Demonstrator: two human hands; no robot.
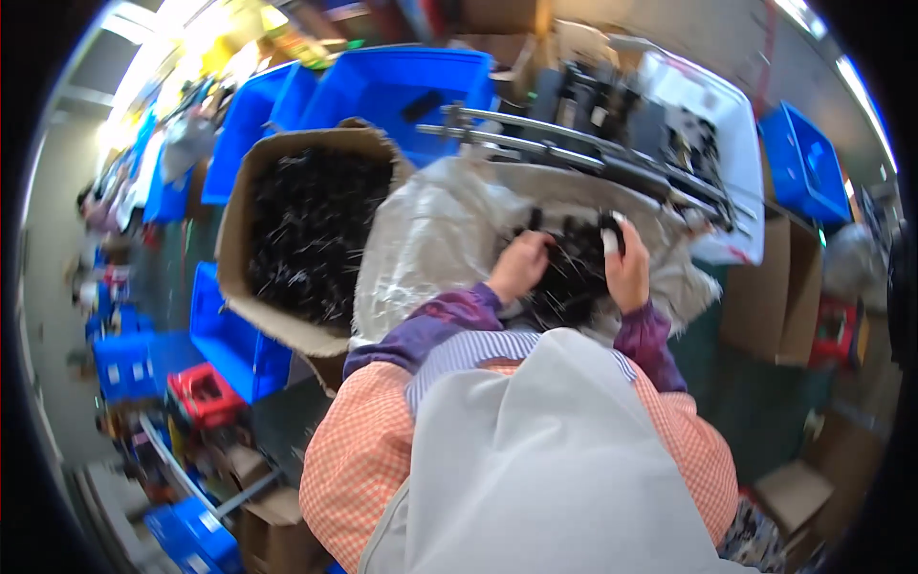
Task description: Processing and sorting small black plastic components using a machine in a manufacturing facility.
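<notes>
- Nearest to us hangs one pale apron [535, 459] over an orange-checked shirt, filling the lower middle of the view; purple sleeves run up from it to both our hands;
- One clear plastic bag [430, 249] lies spread before us, its mouth open toward us, holding one heap of small black parts [572, 277]; the heap sits between our hands, too tangled for us to tell a long axis or heading;
- One open cardboard box [306, 239] stands just left of the bag, full of the same black parts; little free room lies between box rim and bag edge;
- We count at least four blue bins [402, 86] crowding the far and left sides; one white tub [727, 124] sits far right;
- Two metal rails [574, 143] run side by side from upper middle down to the right, just beyond the bag;
- Our left hand [519, 265] is curled into the heap, fingers closed on some parts; our right hand [626, 271] rests on the heap's right edge with taped fingertips; its grip we cannot tell.
</notes>
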